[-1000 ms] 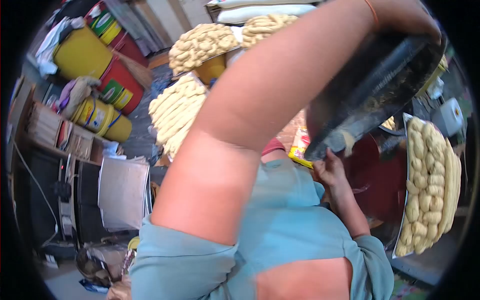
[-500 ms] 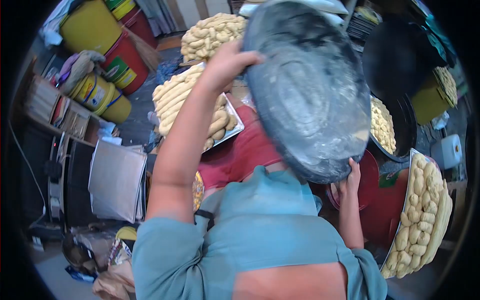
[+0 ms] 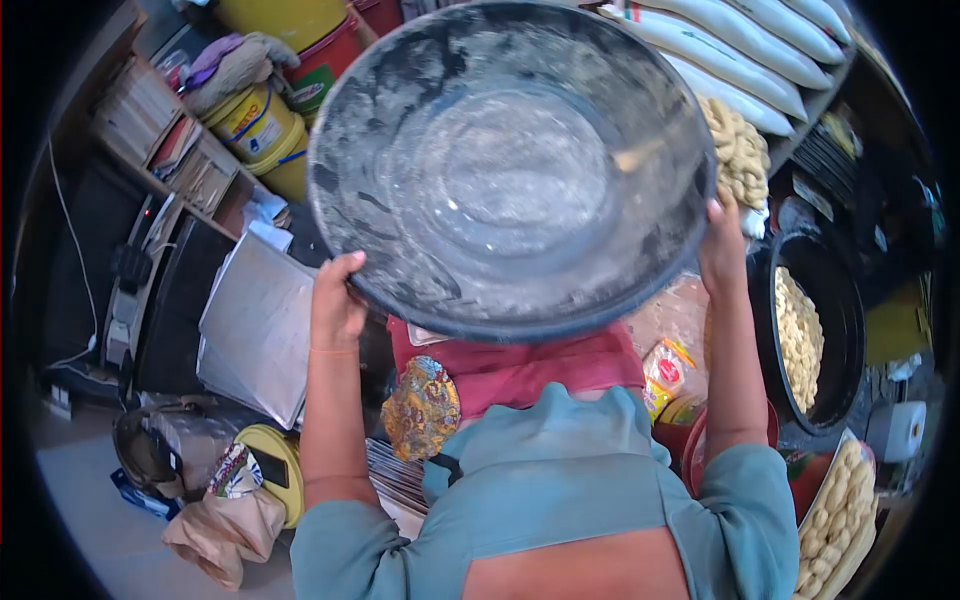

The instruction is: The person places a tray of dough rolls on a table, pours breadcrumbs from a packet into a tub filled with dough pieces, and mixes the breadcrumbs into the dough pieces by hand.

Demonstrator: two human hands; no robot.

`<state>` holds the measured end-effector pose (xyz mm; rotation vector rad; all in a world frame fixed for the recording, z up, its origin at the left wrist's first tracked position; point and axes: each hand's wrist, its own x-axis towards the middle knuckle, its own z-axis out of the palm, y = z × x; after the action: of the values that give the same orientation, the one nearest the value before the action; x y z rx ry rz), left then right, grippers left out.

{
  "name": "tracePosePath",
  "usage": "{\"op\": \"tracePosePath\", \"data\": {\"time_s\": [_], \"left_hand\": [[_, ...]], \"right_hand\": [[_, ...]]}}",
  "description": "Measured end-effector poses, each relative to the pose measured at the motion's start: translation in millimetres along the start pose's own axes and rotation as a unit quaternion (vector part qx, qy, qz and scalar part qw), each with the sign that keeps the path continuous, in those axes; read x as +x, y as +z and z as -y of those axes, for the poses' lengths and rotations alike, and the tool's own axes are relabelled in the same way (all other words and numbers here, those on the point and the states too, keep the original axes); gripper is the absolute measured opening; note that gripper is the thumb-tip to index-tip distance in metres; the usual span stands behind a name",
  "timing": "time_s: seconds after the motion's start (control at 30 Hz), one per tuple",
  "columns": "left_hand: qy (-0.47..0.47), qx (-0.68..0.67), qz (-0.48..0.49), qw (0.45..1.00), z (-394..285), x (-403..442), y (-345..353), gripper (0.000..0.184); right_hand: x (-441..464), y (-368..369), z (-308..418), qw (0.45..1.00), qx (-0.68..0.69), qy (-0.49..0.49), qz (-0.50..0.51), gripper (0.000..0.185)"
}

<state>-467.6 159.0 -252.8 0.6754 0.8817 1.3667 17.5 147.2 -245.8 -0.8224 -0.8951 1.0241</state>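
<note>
A large round black basin (image 3: 500, 170), smeared with pale flour-like residue inside, is held up in front of me with its hollow facing me. My left hand (image 3: 338, 303) is closed on its lower left rim, thumb on the inner side. On the right rim my right hand (image 3: 722, 245) has its grip, fingers partly hidden behind the edge. Just beyond that hand lies a heap of pale twisted dough (image 3: 735, 155). The basin covers most of what lies behind it.
White sacks (image 3: 720, 60) are stacked at the back right. To the right stand another black tub (image 3: 850, 390) with dough pieces and a tray of shaped dough (image 3: 838, 520). Metal sheets (image 3: 255, 325) lean at left, near yellow buckets (image 3: 255, 125). A patterned round thing (image 3: 422, 408) sits by my lap.
The basin has swung from a steep tilt on the right to a level, central position. My left hand has come down to its lower left rim; my right hand has risen. The view has shifted.
</note>
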Motion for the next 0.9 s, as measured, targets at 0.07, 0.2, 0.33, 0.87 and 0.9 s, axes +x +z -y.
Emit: {"op": "tracePosePath", "data": {"time_s": [0.07,0.2,0.33,0.87,0.9], "left_hand": [[0.031,-0.013,-0.072,0.997,-16,16,-20,0.029],[0.062,-0.051,-0.183,0.980,-48,81,-52,0.039],[0.073,-0.141,-0.194,0.968,-62,165,-88,0.051],[0.038,-0.197,-0.307,0.930,9,343,-207,0.043],[0.037,-0.194,-0.292,0.936,11,351,-206,0.043]], "right_hand": [[16,43,-20,0.999,-0.009,0.025,0.023,0.058],[31,101,-69,0.996,-0.046,0.011,0.071,0.065],[19,97,-111,0.994,-0.070,0.055,0.066,0.063],[-14,24,-186,0.964,-0.194,0.180,0.012,0.049],[-15,23,-187,0.963,-0.199,0.182,0.013,0.049]]}}
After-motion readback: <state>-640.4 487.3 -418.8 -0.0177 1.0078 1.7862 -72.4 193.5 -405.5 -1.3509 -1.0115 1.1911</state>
